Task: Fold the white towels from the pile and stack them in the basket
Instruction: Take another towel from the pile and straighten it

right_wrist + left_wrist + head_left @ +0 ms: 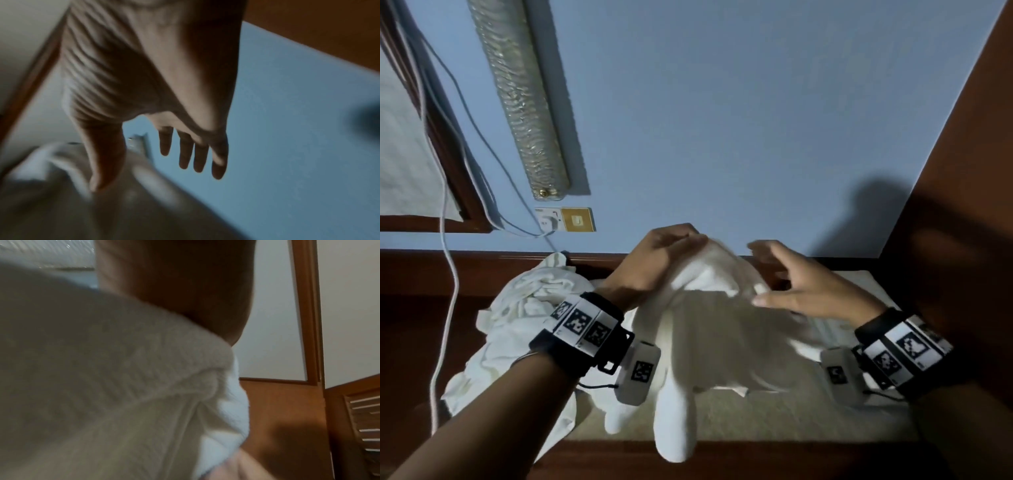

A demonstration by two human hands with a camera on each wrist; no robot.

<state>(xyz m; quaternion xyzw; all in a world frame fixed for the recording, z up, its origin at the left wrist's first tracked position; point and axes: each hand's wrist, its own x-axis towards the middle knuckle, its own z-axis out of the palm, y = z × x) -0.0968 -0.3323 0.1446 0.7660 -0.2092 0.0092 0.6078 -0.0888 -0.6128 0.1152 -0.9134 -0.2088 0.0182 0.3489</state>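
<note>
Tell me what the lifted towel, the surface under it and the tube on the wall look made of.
Lifted towel: white looped terry cloth, matte; ribbed pile shows in the left wrist view.
Surface: beige, soft-looking pad or mat, apparently fabric, on dark glossy wood.
Tube: crinkled silvery foil wrap, shiny, probably pipe insulation.

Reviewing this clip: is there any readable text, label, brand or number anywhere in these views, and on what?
No readable words or numbers.
Left wristband: black-and-white square code markers, no letters.
Right wristband: the same kind of markers, no letters.
Wall socket: small marks, too small to read.
Both wrist views: blurred, no text.
</note>
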